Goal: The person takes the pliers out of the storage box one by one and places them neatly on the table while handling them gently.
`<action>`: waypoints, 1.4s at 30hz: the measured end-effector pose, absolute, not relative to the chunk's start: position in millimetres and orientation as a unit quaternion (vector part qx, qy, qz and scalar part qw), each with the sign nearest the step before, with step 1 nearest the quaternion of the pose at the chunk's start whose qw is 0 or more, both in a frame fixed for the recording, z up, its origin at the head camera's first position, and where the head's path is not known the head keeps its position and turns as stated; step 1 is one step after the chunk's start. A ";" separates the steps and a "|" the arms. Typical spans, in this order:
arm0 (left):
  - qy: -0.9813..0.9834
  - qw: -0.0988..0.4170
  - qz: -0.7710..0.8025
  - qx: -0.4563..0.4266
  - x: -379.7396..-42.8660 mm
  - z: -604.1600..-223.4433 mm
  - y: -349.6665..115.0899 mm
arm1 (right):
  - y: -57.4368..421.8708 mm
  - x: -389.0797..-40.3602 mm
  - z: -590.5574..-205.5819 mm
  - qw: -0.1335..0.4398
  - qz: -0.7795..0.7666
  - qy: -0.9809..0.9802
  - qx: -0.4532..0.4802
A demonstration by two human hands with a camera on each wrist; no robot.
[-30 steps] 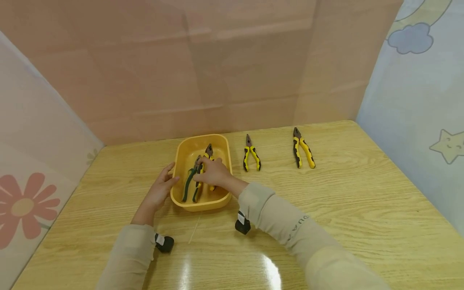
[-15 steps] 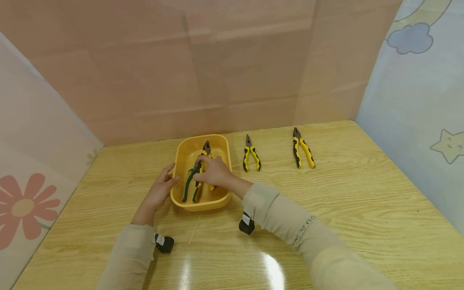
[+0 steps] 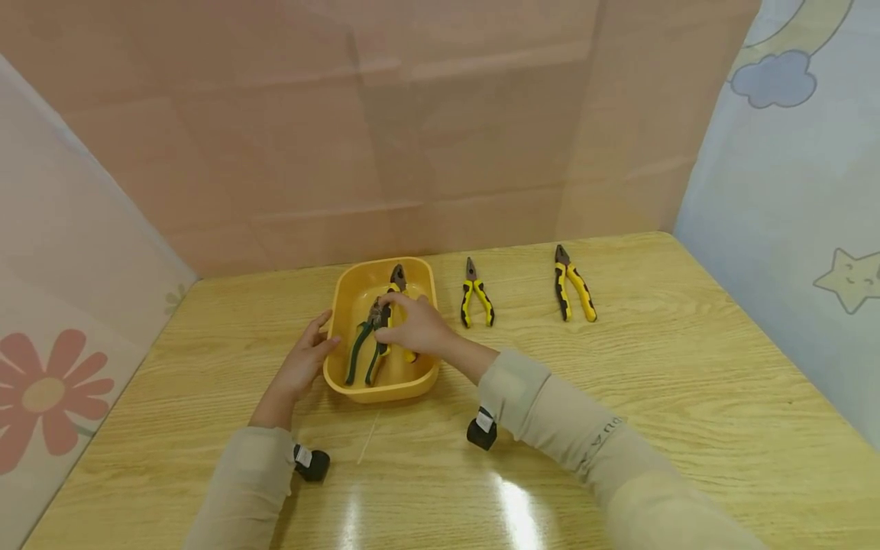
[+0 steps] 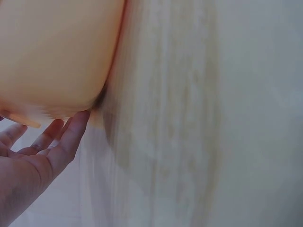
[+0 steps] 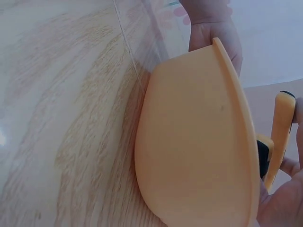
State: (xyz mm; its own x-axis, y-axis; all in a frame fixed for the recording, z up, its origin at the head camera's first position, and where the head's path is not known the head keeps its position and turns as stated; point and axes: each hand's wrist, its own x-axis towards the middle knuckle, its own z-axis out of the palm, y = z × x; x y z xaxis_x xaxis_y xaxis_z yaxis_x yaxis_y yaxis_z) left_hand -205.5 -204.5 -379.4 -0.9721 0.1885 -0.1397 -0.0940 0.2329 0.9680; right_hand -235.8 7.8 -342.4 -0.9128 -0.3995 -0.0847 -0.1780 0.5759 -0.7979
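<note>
A yellow plastic box (image 3: 385, 392) stands on the wooden table. My left hand (image 3: 305, 359) holds its left side, thumb over the rim and fingers against the outer wall; the left wrist view shows those fingers (image 4: 71, 132) touching the wall's lower part. Over the box, my right hand (image 3: 419, 328) grips yellow-and-black pliers (image 3: 398, 276), jaws pointing away from me. Their handles (image 5: 282, 116) show above the rim in the right wrist view. Green-handled pliers (image 3: 357, 355) lie in the box, to the left of the gripped pair, partly hidden by the right hand.
Right of the box lie yellow-and-black long-nose pliers (image 3: 470, 286), and farther right another yellow-and-black pair (image 3: 576, 286). A thin pale strip (image 3: 369, 437) lies before the box. Fabric walls (image 3: 426, 137) bound the table behind and at the sides.
The right hand and the yellow-and-black pliers have shifted slightly right, uncovering more of the green-handled pliers. The left hand keeps its place at the box.
</note>
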 end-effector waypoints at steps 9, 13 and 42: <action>0.776 0.111 0.620 0.032 -207.4 -380.9 -204.8 | 18.3 -228.2 -333.5 0.129 -0.442 0.872 -0.166; 0.776 0.113 0.619 0.029 -207.0 -380.9 -205.2 | 21.1 -226.1 -331.7 0.127 -0.435 0.875 -0.170; 0.774 0.112 0.622 0.029 -207.0 -382.7 -204.9 | 46.2 -203.7 -332.2 0.106 -0.433 0.874 -0.192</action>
